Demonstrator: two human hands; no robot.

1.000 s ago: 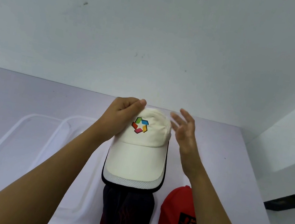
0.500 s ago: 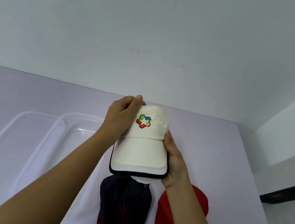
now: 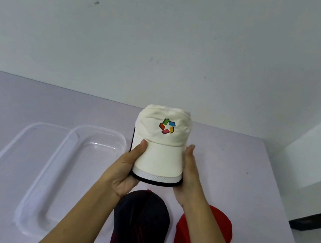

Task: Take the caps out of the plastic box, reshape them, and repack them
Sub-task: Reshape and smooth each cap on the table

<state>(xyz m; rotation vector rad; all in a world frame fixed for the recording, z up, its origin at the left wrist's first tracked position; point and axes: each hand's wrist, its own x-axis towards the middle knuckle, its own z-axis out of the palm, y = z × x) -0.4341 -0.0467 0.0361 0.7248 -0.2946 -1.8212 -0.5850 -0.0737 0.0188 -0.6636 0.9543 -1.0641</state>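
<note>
Both hands hold a cream cap [image 3: 161, 147] up above the tabletop [image 3: 235, 156], its brim toward the camera and its crown tilted away. The left hand [image 3: 127, 171] has its grip clamped on the left edge of the brim, thumb lying on top; the right hand [image 3: 187, 175] has its grip clamped on the right edge, fingers pressed flat along the side. A multicoloured logo [image 3: 167, 126] sits on the front of the crown, and the brim ends in a white mesh band with a black edge.

Below the hands, on the near part of the tabletop, lies a dark cap [image 3: 140, 225] that shades to red toward the near end, and just to its right a red cap [image 3: 206, 234], partly covered by the right forearm. To the left lies the clear plastic box [image 3: 73, 170], with nothing in it, and left of that, just beside it, its clear lid [image 3: 3, 168]
</note>
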